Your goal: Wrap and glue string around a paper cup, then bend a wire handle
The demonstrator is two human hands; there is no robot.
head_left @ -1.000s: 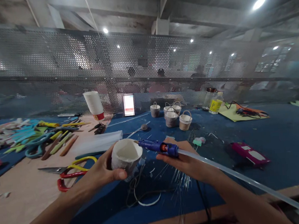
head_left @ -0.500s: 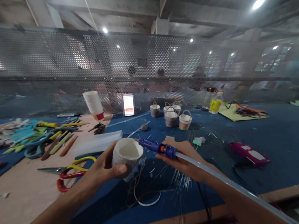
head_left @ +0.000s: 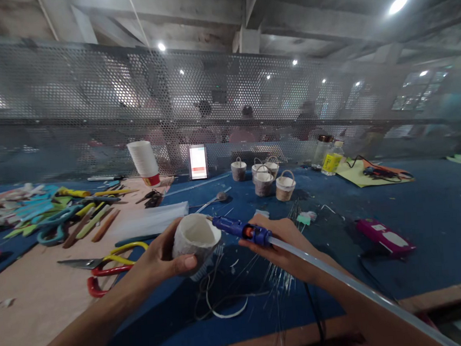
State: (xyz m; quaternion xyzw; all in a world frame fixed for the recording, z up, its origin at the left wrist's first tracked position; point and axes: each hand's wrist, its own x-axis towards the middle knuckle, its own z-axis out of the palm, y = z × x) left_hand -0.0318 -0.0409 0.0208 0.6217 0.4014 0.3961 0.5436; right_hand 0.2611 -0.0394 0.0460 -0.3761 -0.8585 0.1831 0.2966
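Observation:
My left hand [head_left: 167, 258] is closed around a grey-white cup [head_left: 196, 239] with a pale inside, its mouth tilted toward me. My right hand [head_left: 282, 244] grips a blue hot glue gun [head_left: 240, 230], and a long translucent glue stick [head_left: 324, 264] runs from its back end over my forearm. The gun's nozzle points left at the cup's right rim; whether it touches cannot be made out. Below the cup, loose cord [head_left: 228, 314] lies curled on the blue table. Red and yellow scissors [head_left: 105, 266] rest beside my left forearm.
Several small handled baskets [head_left: 263, 183] stand at the back centre. A stack of paper cups [head_left: 144, 162] is at back left, near scattered tools and scraps. A magenta device [head_left: 385, 236] lies at right. Behind it are a yellow-labelled bottle [head_left: 332, 160] and coloured sheets [head_left: 359, 174].
The glue gun has shifted very slightly left along the cup's rim. My left hand and the cup have hardly moved.

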